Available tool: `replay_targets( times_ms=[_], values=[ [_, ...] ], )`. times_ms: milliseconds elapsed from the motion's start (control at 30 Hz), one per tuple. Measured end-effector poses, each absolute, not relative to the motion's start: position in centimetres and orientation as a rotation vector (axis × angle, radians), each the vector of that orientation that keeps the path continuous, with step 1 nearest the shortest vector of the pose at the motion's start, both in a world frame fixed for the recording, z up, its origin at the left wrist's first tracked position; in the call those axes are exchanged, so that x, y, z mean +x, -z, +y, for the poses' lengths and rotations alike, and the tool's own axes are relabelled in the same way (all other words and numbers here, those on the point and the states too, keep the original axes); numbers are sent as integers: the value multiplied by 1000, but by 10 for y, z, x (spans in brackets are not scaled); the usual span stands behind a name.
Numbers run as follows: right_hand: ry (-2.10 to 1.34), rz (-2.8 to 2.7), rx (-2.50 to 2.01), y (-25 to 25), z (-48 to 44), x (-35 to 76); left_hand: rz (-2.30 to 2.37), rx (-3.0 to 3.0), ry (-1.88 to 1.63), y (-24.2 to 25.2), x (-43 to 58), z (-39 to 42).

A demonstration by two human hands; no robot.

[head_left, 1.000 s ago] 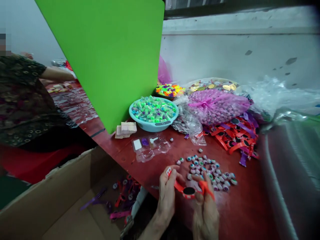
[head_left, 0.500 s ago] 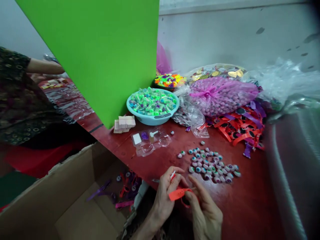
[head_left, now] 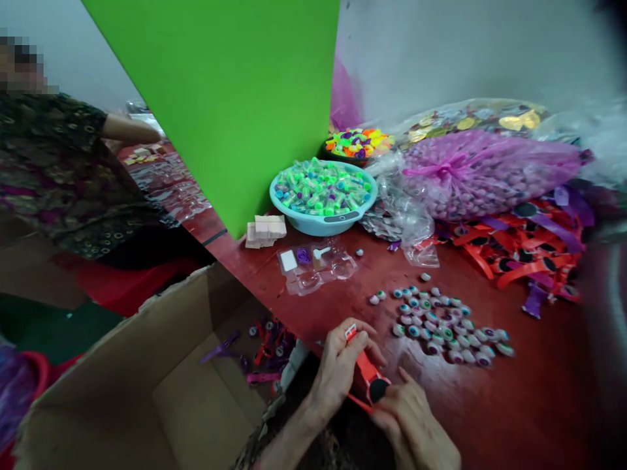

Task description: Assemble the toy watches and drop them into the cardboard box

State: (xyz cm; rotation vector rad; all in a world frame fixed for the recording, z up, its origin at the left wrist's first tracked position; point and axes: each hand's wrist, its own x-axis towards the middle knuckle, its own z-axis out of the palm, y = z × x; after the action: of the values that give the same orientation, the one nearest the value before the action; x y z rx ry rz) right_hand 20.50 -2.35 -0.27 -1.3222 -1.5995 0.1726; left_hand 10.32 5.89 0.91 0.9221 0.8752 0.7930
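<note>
Between my hands is an orange toy watch [head_left: 363, 367] with a round black face. My left hand [head_left: 337, 369] is closed around its strap, and a small white piece shows at those fingertips. Low on the band, beside the black face, my right hand [head_left: 416, 418] has its thumb and fingers pinched; its fingertips are partly hidden. To the right of my hands, a spread of eyeball beads [head_left: 435, 320] in white with coloured irises lies on the red table [head_left: 494, 418].
A blue basin [head_left: 318, 225] of green-capped tubes stands beside a green partition [head_left: 220, 98]. Behind are a pink bag [head_left: 490, 173] and a pile of orange and purple toy watches [head_left: 519, 248]. A cardboard box [head_left: 122, 365] is at left, near another person [head_left: 63, 163].
The view has shifted, so the scene sits further right and the left side shows more. The toy watch has turned between my hands, and its black face now shows.
</note>
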Motion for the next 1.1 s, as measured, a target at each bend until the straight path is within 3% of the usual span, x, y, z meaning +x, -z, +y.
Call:
replay_targets(
  times_ms=[133,267,467,1100],
  values=[
    [-613,-923,-1625,1,-29,188,893,1111,-764,-16,101,56],
    [-877,-684,-1597,-2,-25,185,883,1232,-692,-22,97,54],
    [-947,-589,-1569,-2,-21,188,905,1453,-639,-23,94,52],
    [-938,-571,-1501,8,-11,178,863,1034,-668,-9,96,56]
  ],
)
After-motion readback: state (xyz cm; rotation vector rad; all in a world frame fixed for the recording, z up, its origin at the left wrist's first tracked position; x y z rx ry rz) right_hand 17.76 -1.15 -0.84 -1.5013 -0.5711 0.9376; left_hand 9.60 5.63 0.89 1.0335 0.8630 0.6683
